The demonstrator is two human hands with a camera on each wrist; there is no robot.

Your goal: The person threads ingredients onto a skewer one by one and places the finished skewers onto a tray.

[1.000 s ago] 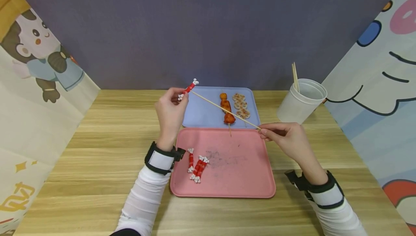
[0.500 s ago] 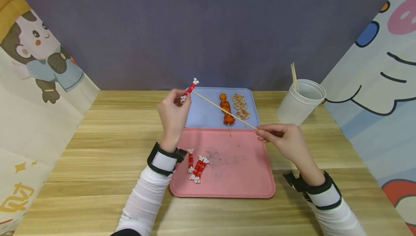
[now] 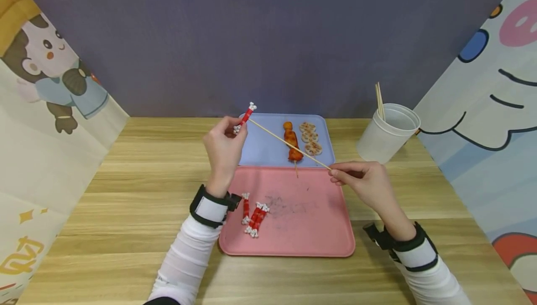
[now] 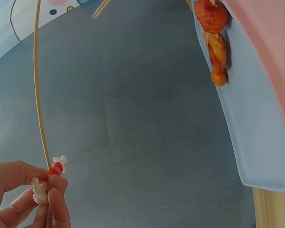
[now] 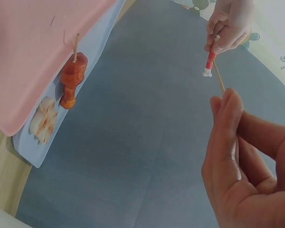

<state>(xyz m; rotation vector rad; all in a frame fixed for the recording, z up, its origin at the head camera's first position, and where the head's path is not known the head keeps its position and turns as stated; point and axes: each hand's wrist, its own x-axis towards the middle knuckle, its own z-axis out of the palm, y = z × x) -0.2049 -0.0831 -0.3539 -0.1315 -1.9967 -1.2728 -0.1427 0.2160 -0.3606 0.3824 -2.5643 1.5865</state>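
Note:
My left hand (image 3: 224,144) pinches a red sausage piece with white, flared ends (image 3: 248,112) between thumb and fingers, above the blue tray. A thin wooden skewer (image 3: 289,144) slants from that piece down to my right hand (image 3: 362,181), which pinches its other end. In the left wrist view the skewer (image 4: 38,95) meets the red middle of the piece (image 4: 57,168), between its white ends. Seen from the right wrist, the piece (image 5: 211,61) sits across the skewer's far end. Several like pieces (image 3: 255,220) lie at the left of the pink tray (image 3: 310,235).
Behind the pink tray, the blue tray (image 3: 262,151) holds a skewer of browned meat pieces (image 3: 292,142) and a skewer of lotus root slices (image 3: 310,138). A white cup (image 3: 383,132) with several wooden skewers (image 3: 379,101) stands at the right. A dark wall rises behind.
Both hands have shifted slightly toward each other, the left a little right and the right a little left. Both keep their hold on the sausage piece and the skewer.

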